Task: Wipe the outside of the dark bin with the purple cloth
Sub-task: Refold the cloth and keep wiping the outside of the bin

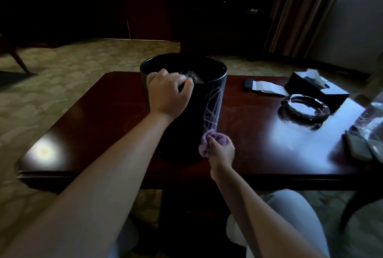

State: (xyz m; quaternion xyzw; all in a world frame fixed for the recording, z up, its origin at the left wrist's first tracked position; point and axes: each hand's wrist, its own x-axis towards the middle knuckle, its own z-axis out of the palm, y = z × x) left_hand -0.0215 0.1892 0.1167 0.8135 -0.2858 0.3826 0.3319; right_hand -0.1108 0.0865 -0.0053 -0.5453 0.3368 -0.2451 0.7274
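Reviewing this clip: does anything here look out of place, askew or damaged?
Only mildly: the dark bin stands on the polished table rather than the floor, apparently for cleaning. It stands upright, left hand gripping its rim, right hand holding the purple cloth. No spills or damage visible.

A single head-worn wide-angle view looks forward and down from above the seated person's knees. It sits close over both forearms, facing the left hand (169, 91) ahead and the right hand (220, 151) nearer.
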